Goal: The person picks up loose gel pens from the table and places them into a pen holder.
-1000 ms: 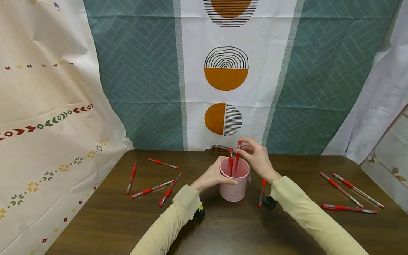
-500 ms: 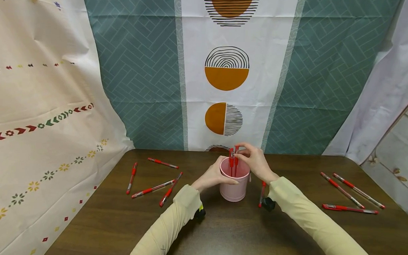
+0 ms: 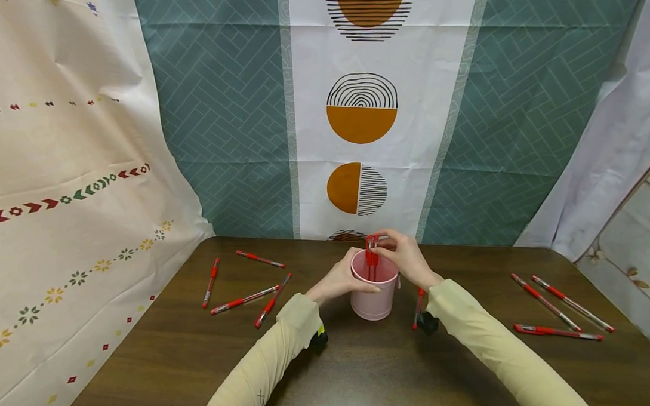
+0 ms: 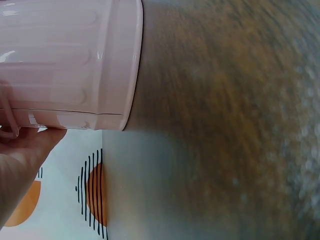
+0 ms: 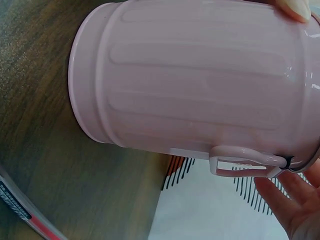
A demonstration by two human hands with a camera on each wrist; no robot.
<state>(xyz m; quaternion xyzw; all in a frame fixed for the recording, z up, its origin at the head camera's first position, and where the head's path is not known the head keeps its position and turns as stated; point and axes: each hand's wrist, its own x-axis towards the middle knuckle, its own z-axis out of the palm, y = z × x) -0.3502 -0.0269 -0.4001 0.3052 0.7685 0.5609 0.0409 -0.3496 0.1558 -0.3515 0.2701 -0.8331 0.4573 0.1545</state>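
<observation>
A pink metal bucket (image 3: 371,302) stands upright on the dark table. My left hand (image 3: 339,280) grips it near the rim from the left, thumb across the near side. Over the bucket's mouth, my right hand (image 3: 405,253) pinches a red pen (image 3: 375,260) near its top end. That pen is upright with its lower part inside the bucket, close beside another red pen (image 3: 368,258) standing in it. The pens' lower tips are hidden by the bucket wall. In the right wrist view, the bucket (image 5: 195,85) shows a side handle (image 5: 245,160).
Several red pens lie left of the bucket, among them one pen (image 3: 211,282) near the left edge. Beside the right wrist lies a single pen (image 3: 418,308). On the far right are three more, including a pen (image 3: 559,332). A patterned curtain (image 3: 359,138) hangs behind the table.
My right hand has moved down and slightly left, lowering its pen deeper into the bucket until it stands close against the other pen. The left hand keeps its hold on the bucket.
</observation>
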